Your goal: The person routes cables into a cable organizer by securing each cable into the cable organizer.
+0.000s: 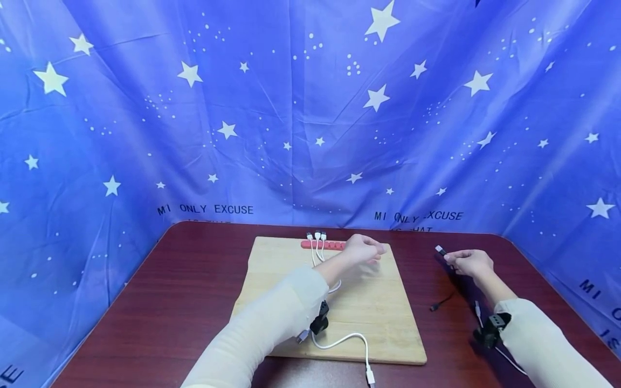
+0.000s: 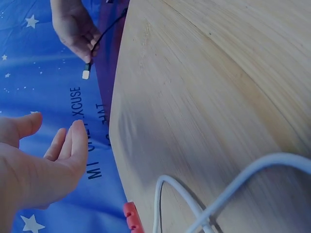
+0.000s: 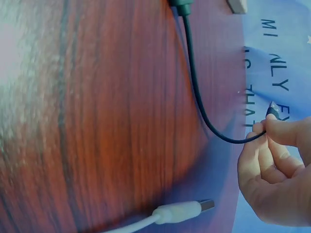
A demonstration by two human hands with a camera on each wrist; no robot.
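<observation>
My right hand (image 1: 470, 263) is raised over the table's right side, pinching a black USB cable (image 3: 192, 73) just behind its plug (image 1: 440, 250). The cable hangs in a curve, and its other end (image 1: 435, 307) is low by the table. Over the far right corner of the wooden board (image 1: 378, 312) is my left hand (image 1: 361, 249), its fingers apart from the thumb and nothing between them. A red cable holder strip (image 1: 332, 246) lies along the board's far edge, partly hidden behind the left hand. Several white cables (image 1: 317, 236) sit in its left slots, plugs pointing away.
One white cable (image 1: 351, 335) curves over the board's near edge, its plug hanging past it. Beside the right wrist lies another white USB plug (image 3: 177, 212) on the dark red table (image 1: 160, 302). A blue star-patterned curtain (image 1: 291, 108) surrounds the table's back and sides.
</observation>
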